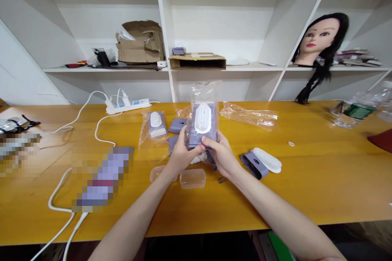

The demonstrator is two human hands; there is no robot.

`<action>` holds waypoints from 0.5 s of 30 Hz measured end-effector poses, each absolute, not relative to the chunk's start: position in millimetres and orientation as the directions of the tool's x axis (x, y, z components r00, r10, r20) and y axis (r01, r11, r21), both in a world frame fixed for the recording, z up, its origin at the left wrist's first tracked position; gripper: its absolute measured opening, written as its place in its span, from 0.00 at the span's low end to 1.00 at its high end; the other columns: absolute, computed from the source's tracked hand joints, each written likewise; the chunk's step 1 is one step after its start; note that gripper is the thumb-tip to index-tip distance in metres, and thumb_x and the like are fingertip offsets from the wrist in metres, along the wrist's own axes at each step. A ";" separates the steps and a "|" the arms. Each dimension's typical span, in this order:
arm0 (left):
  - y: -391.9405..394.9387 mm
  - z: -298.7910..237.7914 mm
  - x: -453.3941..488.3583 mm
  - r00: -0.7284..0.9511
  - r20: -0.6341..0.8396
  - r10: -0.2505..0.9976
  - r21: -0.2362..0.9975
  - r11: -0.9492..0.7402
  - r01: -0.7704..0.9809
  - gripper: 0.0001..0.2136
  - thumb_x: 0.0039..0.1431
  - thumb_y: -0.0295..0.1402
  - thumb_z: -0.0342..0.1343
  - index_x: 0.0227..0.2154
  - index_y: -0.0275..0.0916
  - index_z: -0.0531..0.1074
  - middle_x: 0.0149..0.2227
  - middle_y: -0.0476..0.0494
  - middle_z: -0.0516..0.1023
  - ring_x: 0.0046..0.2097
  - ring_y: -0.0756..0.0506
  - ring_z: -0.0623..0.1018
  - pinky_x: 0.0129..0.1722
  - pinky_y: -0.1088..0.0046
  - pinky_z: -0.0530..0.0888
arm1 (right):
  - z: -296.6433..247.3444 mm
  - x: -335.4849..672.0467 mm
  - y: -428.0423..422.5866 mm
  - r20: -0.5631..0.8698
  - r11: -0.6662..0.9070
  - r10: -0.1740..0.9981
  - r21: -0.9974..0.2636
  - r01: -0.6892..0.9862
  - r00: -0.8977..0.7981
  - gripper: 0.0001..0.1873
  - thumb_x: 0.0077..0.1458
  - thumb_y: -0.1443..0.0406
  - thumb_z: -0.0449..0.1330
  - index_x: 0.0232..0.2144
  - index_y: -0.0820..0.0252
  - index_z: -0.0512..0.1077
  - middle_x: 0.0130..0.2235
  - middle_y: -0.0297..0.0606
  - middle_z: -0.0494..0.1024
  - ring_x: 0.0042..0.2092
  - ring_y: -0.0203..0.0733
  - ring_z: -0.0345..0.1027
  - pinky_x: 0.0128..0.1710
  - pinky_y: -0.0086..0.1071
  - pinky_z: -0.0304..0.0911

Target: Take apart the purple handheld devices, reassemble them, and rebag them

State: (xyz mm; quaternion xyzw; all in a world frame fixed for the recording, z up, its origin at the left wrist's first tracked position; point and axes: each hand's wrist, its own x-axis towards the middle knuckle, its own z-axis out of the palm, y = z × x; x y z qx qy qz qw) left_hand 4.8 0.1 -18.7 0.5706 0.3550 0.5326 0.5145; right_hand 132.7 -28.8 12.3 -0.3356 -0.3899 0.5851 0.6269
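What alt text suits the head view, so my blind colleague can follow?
The left hand and right hand hold a clear plastic bag containing a lilac-and-white plastic device above a yellow wooden table. A white-and-lilac oval brush and a translucent plastic box lie nearby.

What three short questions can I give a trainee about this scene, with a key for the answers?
1. True or false: the left hand and the right hand both hold the clear plastic bag.
2. What stands on the right part of the shelf? A) a mannequin head B) a kettle C) a clock
3. What object with white bristles lies to the right of the right hand?

Key: 1 true; 2 A; 3 a brush
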 end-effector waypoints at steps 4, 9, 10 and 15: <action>-2.2 -13.0 1.4 0.202 0.364 0.909 0.930 -0.343 -0.134 0.51 0.43 0.34 0.68 0.66 0.45 0.42 0.61 0.36 0.64 0.61 0.39 0.66 0.60 0.65 0.61 | 18.2 134.6 -30.0 0.064 0.062 0.998 -0.884 -0.464 0.012 0.25 0.40 0.66 0.67 0.44 0.59 0.71 0.41 0.40 0.79 0.38 0.42 0.72 0.39 0.35 0.67; -2.4 -1.7 -6.5 0.378 0.299 0.876 0.877 -0.097 -0.470 0.47 0.44 0.45 0.67 0.65 0.53 0.47 0.61 0.40 0.65 0.53 0.40 0.74 0.50 0.65 0.72 | 30.1 143.3 -29.2 0.064 0.065 0.998 -0.848 -0.526 0.019 0.42 0.38 0.70 0.66 0.57 0.45 0.62 0.51 0.33 0.75 0.38 0.38 0.71 0.35 0.31 0.68; -0.8 0.2 -9.2 0.348 0.244 0.905 0.841 -0.019 -0.541 0.46 0.44 0.49 0.65 0.64 0.55 0.48 0.56 0.41 0.70 0.45 0.42 0.78 0.42 0.66 0.75 | 31.9 145.5 -29.2 0.061 0.050 0.998 -0.848 -0.528 -0.004 0.42 0.39 0.70 0.65 0.58 0.44 0.62 0.51 0.32 0.75 0.35 0.36 0.70 0.32 0.30 0.67; 5.0 3.9 -15.2 0.291 0.007 0.957 0.682 0.209 -0.701 0.30 0.58 0.55 0.46 0.56 0.41 0.65 0.39 0.40 0.79 0.34 0.43 0.79 0.32 0.67 0.76 | 34.1 146.5 -37.2 0.000 -0.077 0.985 -0.893 -0.444 -0.171 0.38 0.42 0.69 0.63 0.57 0.48 0.64 0.50 0.34 0.75 0.32 0.35 0.68 0.29 0.28 0.65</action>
